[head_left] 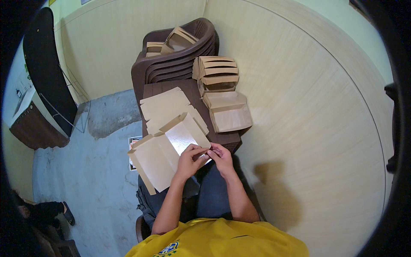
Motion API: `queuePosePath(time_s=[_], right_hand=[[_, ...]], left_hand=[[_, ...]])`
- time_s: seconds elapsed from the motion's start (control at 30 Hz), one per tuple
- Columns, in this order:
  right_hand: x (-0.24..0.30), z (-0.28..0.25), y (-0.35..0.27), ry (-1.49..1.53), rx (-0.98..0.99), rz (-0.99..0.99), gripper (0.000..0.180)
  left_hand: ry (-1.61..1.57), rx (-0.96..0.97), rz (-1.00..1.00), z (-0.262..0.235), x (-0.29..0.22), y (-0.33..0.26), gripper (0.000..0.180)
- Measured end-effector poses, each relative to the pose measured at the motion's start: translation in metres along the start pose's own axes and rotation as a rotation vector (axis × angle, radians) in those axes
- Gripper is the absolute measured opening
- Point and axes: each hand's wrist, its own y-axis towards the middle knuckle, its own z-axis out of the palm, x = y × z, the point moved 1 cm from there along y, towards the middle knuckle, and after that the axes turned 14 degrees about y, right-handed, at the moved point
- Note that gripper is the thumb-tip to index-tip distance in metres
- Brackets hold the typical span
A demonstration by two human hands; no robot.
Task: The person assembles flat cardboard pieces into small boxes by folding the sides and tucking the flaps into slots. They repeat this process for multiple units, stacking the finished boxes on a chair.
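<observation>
A yellow shirt (214, 240) fills the lower edge, and from it two bare forearms run up over dark trousers (209, 192) to meet at mid-frame. The left hand (190, 160) and the right hand (220, 157) close their fingers on the near edge of an unfolded cardboard box blank (165, 147), fingertips of both pinching the same flap where the two hands almost touch. The blank lies open over the person's lap and slopes away to the left, past the left hand: plain brown card outside, a pale glossy lining on the panel just above the fingers, with side flaps creased up. Just beyond it a stack of flat blanks (167, 107) lies on a dark brown table (227, 139), with folded brown boxes (227, 111) beside them to the right. Farther off, stacked brown plastic chairs (180, 64) hold more boxes (175, 40) against the pale wood-grain wall (299, 85).
</observation>
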Motion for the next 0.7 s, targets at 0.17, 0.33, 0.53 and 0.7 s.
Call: queuePosePath(time_s=[0.17, 0.33, 0.53, 0.7], right_hand=[[0.006, -0.006, -0.008, 0.114, 0.069, 0.049, 0.047], [0.005, -0.013, -0.006, 0.138, 0.066, 0.029, 0.05], [0.007, -0.017, -0.005, -0.39, 0.14, -0.098, 0.04], [0.02, -0.011, -0.005, -0.679, 0.156, -0.328, 0.035]], left_hand=[[0.271, -0.062, 0.107, 0.008, -0.007, -0.012, 0.039], [0.361, -0.1, 0.142, 0.014, -0.001, -0.01, 0.035], [0.549, -0.127, 0.161, 0.02, 0.005, -0.01, 0.033], [0.659, -0.14, 0.155, 0.019, 0.012, -0.008, 0.032]])
